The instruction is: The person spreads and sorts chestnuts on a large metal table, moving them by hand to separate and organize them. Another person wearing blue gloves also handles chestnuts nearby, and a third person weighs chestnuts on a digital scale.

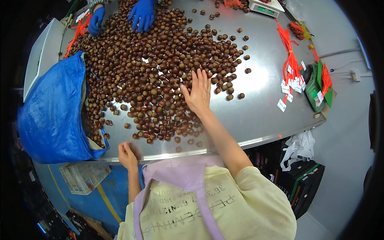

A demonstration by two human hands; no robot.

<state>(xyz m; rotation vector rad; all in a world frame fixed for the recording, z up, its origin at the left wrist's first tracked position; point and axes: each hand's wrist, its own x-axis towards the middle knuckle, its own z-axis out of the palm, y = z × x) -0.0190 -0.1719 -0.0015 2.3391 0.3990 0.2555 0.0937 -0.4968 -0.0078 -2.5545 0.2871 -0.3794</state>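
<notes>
A wide heap of brown chestnuts (160,82) is spread over the metal table (264,108). My right hand (199,94) lies flat at the heap's right side, fingers stretched out and touching the nuts. At the table's front edge is my left hand (127,157), its fingers curled in; whatever may be inside them is hidden. Left of the heap, a blue sack (52,110) lies on its side, its mouth toward the chestnuts and some nuts at its opening.
Across the table, another person's blue-gloved hands (142,16) reach into the heap. A scale (266,7) stands at the far right. Orange net bags (292,60) with white tags lie along the right. Below the table are a pale crate (85,178) and black boxes (306,184).
</notes>
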